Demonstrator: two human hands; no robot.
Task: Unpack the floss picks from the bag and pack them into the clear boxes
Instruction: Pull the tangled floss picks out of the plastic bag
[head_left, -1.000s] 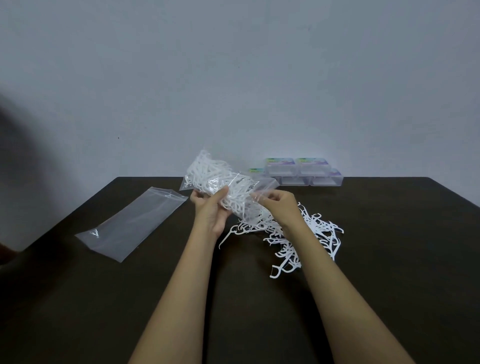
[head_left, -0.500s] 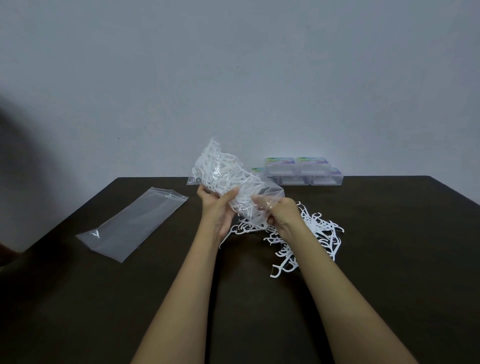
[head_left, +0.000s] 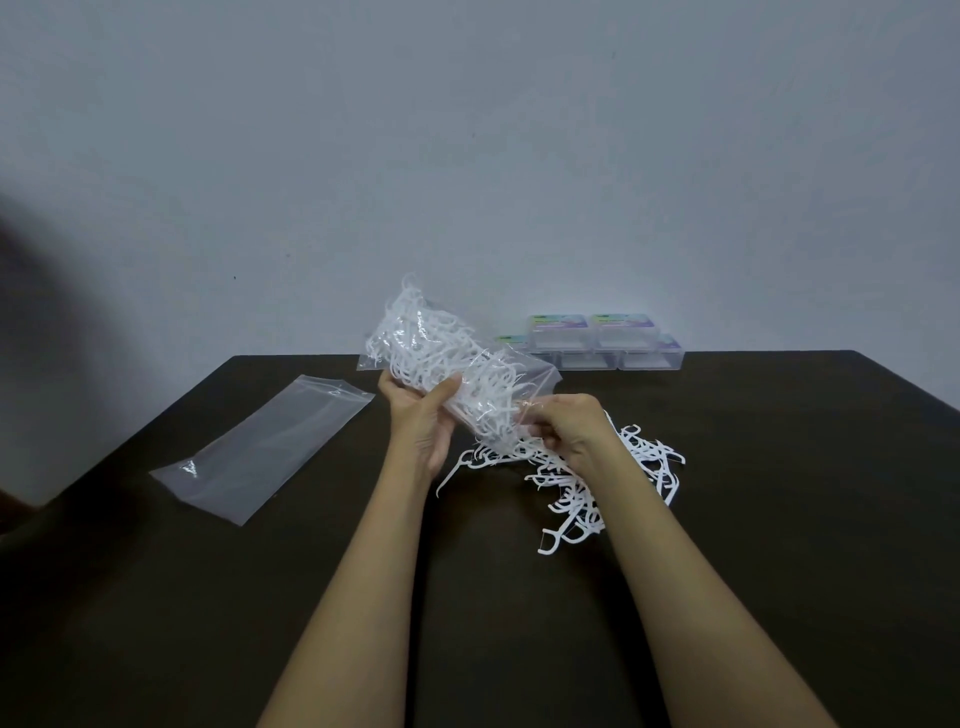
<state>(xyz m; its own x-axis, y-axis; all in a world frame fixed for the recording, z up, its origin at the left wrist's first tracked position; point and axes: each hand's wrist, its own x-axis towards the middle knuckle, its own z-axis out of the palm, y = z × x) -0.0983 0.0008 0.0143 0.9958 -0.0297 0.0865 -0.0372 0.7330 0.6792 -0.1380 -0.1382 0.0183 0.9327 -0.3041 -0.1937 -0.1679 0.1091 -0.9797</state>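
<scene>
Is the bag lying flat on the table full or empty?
Empty. The flat bag lies limp and see-through on the dark table, nothing white inside. Floss picks fill the held bag instead.

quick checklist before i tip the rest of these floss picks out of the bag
1. Left hand grips the clear plastic bag of white floss picks: ok.
2. Right hand pinches the bag's lower end: ok.
3. Bag mouth open: cannot tell.
4. Lower end above the loose pile of white floss picks on the dark table: ok.
5. Clear lidded boxes at the far edge opened for packing: not ok, stacked with lids on.
</scene>
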